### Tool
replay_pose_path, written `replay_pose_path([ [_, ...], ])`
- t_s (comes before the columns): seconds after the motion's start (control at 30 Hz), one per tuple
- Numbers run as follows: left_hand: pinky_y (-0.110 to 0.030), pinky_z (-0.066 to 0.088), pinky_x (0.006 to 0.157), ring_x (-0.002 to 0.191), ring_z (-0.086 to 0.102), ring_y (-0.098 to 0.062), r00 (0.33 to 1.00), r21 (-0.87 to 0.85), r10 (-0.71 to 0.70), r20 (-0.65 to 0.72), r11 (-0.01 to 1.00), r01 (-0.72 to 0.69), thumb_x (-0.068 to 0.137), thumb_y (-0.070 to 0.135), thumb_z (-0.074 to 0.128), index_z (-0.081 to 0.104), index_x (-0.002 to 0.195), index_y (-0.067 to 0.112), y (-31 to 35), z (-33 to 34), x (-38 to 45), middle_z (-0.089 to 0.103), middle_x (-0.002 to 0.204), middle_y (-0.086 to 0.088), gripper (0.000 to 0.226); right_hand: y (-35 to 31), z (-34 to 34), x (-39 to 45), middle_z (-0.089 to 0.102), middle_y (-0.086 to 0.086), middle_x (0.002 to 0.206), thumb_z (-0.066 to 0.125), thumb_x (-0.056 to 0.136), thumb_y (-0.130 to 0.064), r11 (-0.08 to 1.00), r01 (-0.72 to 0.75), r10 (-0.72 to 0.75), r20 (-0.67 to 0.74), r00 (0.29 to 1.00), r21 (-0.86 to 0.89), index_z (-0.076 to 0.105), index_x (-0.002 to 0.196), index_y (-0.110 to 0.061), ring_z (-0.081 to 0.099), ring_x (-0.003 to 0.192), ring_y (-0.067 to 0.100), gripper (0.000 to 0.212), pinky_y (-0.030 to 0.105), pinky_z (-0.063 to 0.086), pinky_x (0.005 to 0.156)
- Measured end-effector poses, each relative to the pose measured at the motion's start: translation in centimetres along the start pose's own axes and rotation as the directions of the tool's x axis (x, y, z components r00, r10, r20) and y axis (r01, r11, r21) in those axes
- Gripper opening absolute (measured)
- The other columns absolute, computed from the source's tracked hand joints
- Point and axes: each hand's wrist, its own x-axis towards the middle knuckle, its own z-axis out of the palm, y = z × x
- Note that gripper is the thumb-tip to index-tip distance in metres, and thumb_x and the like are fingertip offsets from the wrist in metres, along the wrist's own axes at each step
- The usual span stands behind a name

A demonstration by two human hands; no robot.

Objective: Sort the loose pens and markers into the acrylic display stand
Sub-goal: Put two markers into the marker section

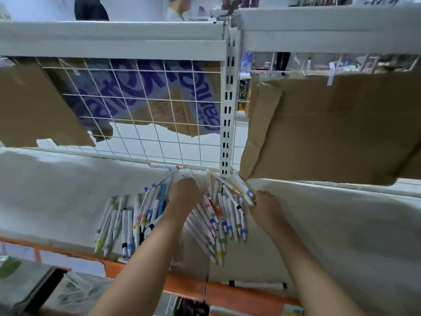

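Your hands were both down in the pens (pixel 214 215), which lay fanned out on the white shelf (pixel 330 224) just under the wire grid (pixel 141 106). Most of them ran near-to-far, tips pointing back at you, splaying out left and right like spokes from the far middle. Your left hand (pixel 185 192) sat curled at the hub of that fan, fingers closed around what looked like a few pen ends, though I couldn't tell how many. Your right hand (pixel 265 205) was off to the right edge of the pile, pinching one pen (pixel 243 190) that lay slanted, far-left to near-right. The hands were apart, with the right clump of pens between them. The left clump was nearer your left hand. I couldn't spot the acrylic stand anywhere in view, so my guess is that you'd have had to turn away from the shelf to drop these in.
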Motion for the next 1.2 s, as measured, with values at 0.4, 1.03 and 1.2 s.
replay_pose_path([
  [0.4,-0.020,0.036,0.051,0.058,0.055,-0.011,0.986,-0.392,0.167,0.018,0.908,-0.147,0.089,0.034,0.055,0.053,0.068,0.020,3.8,-1.1,1.4,0.058,0.061,0.002,0.026,2.6,-4.3,-1.9,0.063,0.006,0.092,0.062,0.080,-0.012,0.963,-0.062,0.081,-0.062,0.995,0.263,0.063,0.094,-0.008,0.058,0.085,0.022,0.015,0.027,0.038,0.069],
  [1.03,-0.044,0.054,0.078,0.065,0.064,-0.009,0.648,-0.774,0.761,0.035,0.431,-0.464,0.081,0.013,0.070,0.062,0.073,0.023,30.6,1.7,-15.2,0.064,0.066,0.011,0.016,19.6,-20.6,-19.6,0.057,-0.020,0.081,0.066,0.085,-0.020,0.920,-0.097,0.265,-0.418,0.869,0.380,0.048,0.099,-0.032,0.056,0.075,0.000,0.026,0.006,0.041,0.062],
  [1.2,-0.040,0.053,0.073,0.066,0.064,-0.011,0.578,-0.773,0.816,0.002,0.368,-0.516,0.083,0.012,0.067,0.059,0.075,0.026,38.2,3.9,-21.3,0.063,0.069,0.008,0.018,26.2,-23.9,-25.2,0.051,-0.026,0.088,0.063,0.088,-0.025,0.926,-0.120,0.280,-0.438,0.854,0.359,0.040,0.107,-0.034,0.052,0.077,-0.009,0.031,0.010,0.045,0.063],
])
